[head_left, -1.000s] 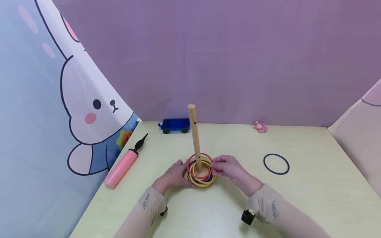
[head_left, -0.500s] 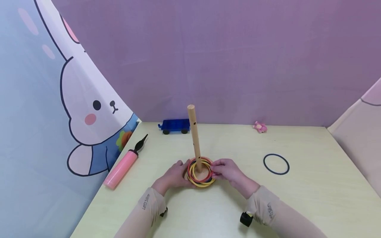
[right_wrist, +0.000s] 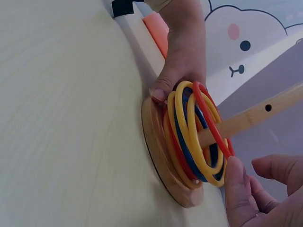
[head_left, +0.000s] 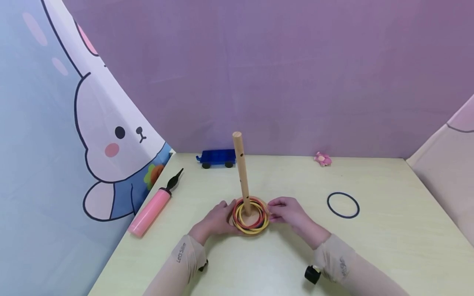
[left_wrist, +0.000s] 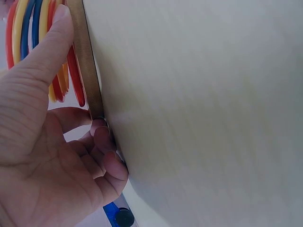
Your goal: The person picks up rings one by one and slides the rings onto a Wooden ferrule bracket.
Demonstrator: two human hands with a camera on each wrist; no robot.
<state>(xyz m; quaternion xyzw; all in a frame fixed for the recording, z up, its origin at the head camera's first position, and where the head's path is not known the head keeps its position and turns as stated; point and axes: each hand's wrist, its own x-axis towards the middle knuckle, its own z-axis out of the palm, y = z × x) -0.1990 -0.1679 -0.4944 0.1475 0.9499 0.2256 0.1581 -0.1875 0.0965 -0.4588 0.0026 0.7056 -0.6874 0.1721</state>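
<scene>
A wooden post (head_left: 242,172) rises from a round wooden base (right_wrist: 156,137) in the middle of the table. Red, yellow and blue rings lie piled round its foot, with a red ring (right_wrist: 210,120) uppermost, tilted. My left hand (head_left: 216,222) holds the base at its left side, thumb along the edge beside the rings and fingers curled at the rim. At the right of the pile is my right hand (head_left: 290,213). In the right wrist view its thumb and forefinger stand apart, the thumb tip right at the red ring.
A dark blue ring (head_left: 346,217) lies on the table at the right. Along the back are a blue toy wagon (head_left: 217,157) and a small pink figure (head_left: 323,159). On the left lies a pink hand pump (head_left: 151,211) with a black nozzle.
The red ring has come down round the post onto the pile. My right hand has let it go and drawn slightly right. The left hand stays on the base.
</scene>
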